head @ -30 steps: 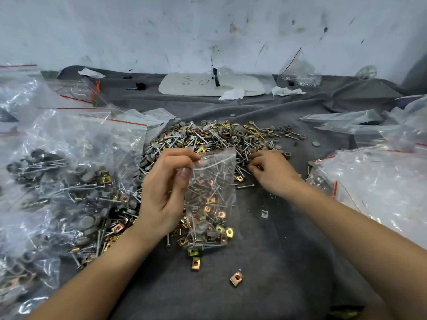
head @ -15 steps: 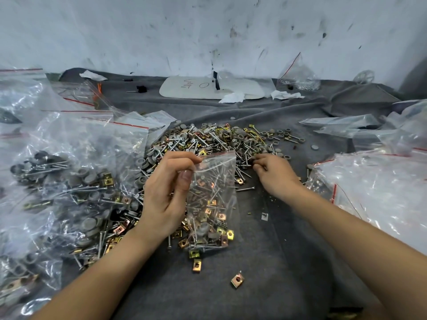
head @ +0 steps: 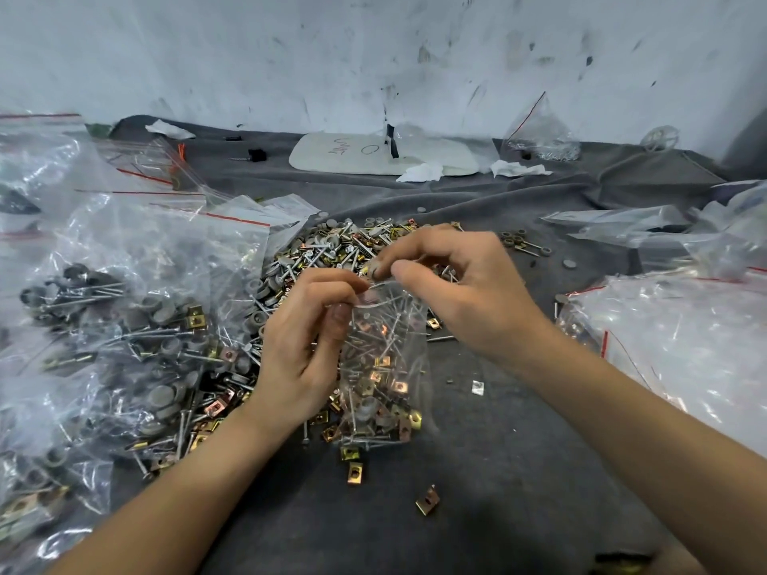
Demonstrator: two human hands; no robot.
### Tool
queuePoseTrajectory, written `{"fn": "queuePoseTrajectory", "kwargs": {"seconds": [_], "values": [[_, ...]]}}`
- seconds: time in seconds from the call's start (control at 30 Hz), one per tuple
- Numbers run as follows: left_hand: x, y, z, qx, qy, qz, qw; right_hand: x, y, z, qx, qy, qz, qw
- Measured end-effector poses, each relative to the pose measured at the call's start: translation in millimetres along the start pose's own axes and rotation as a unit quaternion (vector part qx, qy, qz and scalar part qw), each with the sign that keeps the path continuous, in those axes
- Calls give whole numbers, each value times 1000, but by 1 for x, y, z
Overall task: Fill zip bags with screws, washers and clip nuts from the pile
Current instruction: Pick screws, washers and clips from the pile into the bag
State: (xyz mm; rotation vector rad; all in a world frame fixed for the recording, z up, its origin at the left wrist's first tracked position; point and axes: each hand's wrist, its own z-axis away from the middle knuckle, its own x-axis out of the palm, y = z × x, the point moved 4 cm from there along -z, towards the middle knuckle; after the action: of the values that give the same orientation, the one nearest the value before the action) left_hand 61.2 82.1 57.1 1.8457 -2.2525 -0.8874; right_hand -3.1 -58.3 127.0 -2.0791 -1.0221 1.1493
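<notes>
The left grip [head: 299, 350], a bare hand, is pinching the near top edge of a small clear zip bag [head: 388, 367] between thumb and curled fingers, holding its mouth open. The bag is standing upright on the grey cloth [head: 519, 512] covering the surface, just in front of the pile [head: 332, 249]. Its lower part is holding a mix of long screws, brass-coloured clip nuts and grey washers. The right grip [head: 469, 296], the other bare hand, is hovering right over the bag's mouth. Its thumb and forefinger are clenching on a small grey round piece [head: 374, 270] that is looking like a washer, though it is too small to tell for certain. The pile is spreading behind both hands, a heap of screws, washers and clip nuts. One loose clip nut [head: 427, 500] is lying alone on the cloth nearer the camera, and two more [head: 352, 464] are lying just below the bag's bottom. Filled bags [head: 124, 325] are crowding the left side, and a heap of clear empty-looking bags [head: 685, 338] is lying to the right. A white board [head: 344, 159] is lying at the back near the wall.
</notes>
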Motion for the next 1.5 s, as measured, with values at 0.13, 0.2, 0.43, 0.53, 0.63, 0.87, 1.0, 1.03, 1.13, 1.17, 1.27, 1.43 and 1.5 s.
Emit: {"fn": "queuePoseTrajectory", "kwargs": {"seconds": [0.13, 0.2, 0.43, 0.53, 0.63, 0.87, 1.0, 1.03, 1.13, 1.17, 1.27, 1.43, 1.5], "values": [[1, 1, 0, 2, 2, 4, 1000, -6, 12, 2, 28, 62, -70, 995], [2, 1, -1, 4, 5, 9, 1000, -10, 29, 2, 58, 143, -56, 986], [-1, 2, 0, -4, 22, 5, 1000, 16, 115, 13, 177, -102, 320, 925], [-1, 3, -3, -2, 23, -5, 1000, 16, 120, 14, 155, -117, 330, 924], [-2, 3, -3, -3, 26, -11, 1000, 17, 117, 11, 144, -123, 341, 921], [-3, 3, -3, -2, 29, -19, 999, 19, 113, 13, 143, -123, 345, 920], [-2, 2, -2, -4, 27, -18, 999, 19, 112, 12, 145, -120, 339, 922], [-3, 1, -2, -5, 27, -18, 999, 20, 112, 12, 144, -121, 339, 922], [-3, 1, -2, -6, 28, -16, 999, 18, 110, 12, 140, -115, 327, 928], [-3, 1, -2, -5, 28, -16, 999, 17, 110, 12, 138, -109, 321, 931], [-2, 1, -2, -3, 28, -15, 999, 10, 106, 11, 129, -87, 311, 937], [-2, -1, -2, -6, 29, -14, 999, -7, 95, 14, 99, -2, 247, 964], [-1, -2, -2, -8, 28, -10, 1000, -14, 91, 14, 100, 33, 205, 973]]}}
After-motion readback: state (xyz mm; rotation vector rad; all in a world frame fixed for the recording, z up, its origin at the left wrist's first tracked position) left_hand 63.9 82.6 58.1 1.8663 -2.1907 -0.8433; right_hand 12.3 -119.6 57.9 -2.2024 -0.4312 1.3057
